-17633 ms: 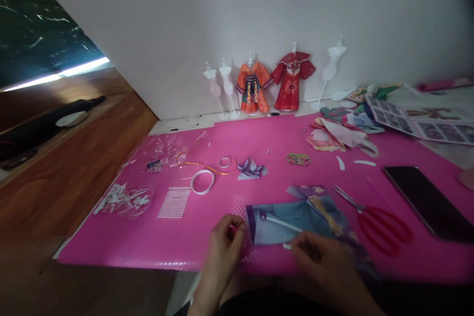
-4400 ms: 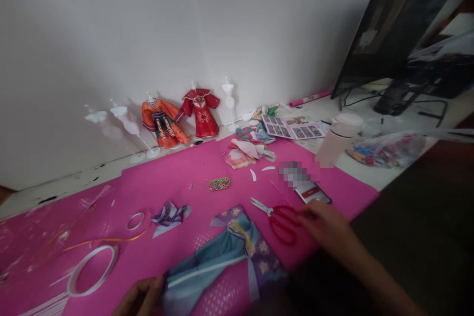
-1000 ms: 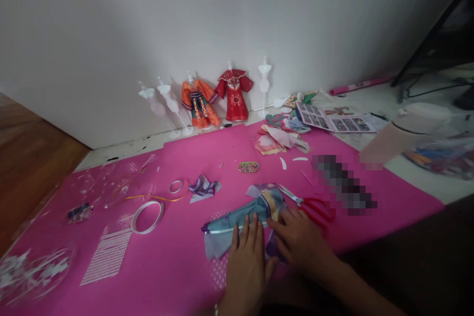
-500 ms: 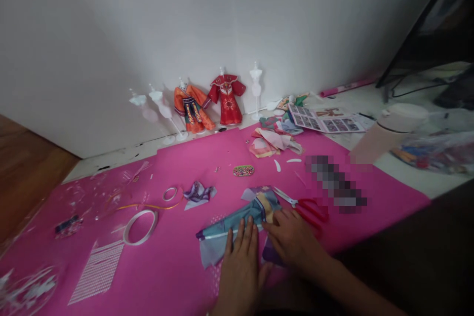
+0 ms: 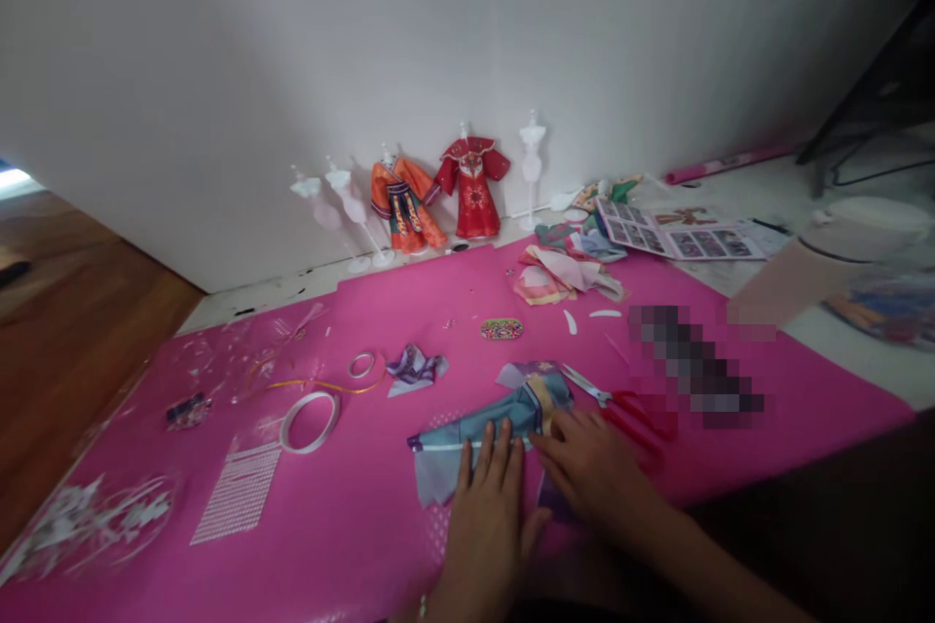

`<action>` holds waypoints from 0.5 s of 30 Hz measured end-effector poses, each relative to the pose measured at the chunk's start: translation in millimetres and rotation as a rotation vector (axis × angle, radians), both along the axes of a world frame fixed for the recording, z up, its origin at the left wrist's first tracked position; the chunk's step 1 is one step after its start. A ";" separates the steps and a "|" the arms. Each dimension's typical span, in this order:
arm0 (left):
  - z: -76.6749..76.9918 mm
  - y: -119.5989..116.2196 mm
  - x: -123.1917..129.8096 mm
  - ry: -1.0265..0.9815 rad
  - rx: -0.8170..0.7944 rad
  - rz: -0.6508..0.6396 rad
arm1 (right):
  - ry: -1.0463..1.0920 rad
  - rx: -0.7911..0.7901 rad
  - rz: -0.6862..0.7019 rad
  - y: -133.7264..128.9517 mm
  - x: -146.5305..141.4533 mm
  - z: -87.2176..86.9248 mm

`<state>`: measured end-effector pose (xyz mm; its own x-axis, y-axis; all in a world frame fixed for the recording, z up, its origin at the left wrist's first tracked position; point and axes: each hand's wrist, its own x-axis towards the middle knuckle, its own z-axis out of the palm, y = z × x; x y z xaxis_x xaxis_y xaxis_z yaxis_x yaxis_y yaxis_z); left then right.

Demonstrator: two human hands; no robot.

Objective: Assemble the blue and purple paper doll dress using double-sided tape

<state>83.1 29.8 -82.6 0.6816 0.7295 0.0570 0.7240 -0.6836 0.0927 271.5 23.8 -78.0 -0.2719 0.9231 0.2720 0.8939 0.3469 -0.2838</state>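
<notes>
A small teal doll garment (image 5: 504, 414) with a cream band and a purple end lies on the pink mat. A thin white strip runs along its lower edge, and paler cloth shows beneath. My left hand (image 5: 491, 492) rests flat on it, fingers stretched out over the strip. At the cream-banded end, my right hand (image 5: 595, 467) has its fingers bent and closed on the cloth; their tips are partly hidden. Purple cloth (image 5: 556, 498) shows under that hand. Just beyond it are red-handled scissors (image 5: 632, 414), blades apart, close to the garment's far end.
A tape roll (image 5: 310, 422), a smaller ring (image 5: 360, 365), a purple cloth piece (image 5: 415, 370) and a sheet of white beads (image 5: 238, 494) lie leftward. Dressed doll mannequins (image 5: 473, 185) stand by the wall. Rightward are a leaflet (image 5: 676, 234) and a tumbler (image 5: 810, 263).
The view has swung left, so everything sits further right in the picture. Both hands keep nearly the same place on the garment.
</notes>
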 end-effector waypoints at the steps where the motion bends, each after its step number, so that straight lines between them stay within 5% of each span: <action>1: 0.5 0.3 -1.2 -0.011 -0.006 0.003 | 0.010 -0.004 -0.002 0.3 0.2 -1.1; 15: -20.0 4.9 -46.3 -0.163 0.196 0.108 | 0.035 -0.016 -0.034 -0.7 7.4 0.8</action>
<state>36.8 34.8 -102.7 0.5704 0.7618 0.3072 0.7801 -0.6195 0.0877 278.9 23.2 -77.3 -0.2308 0.9359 0.2661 0.8944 0.3117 -0.3207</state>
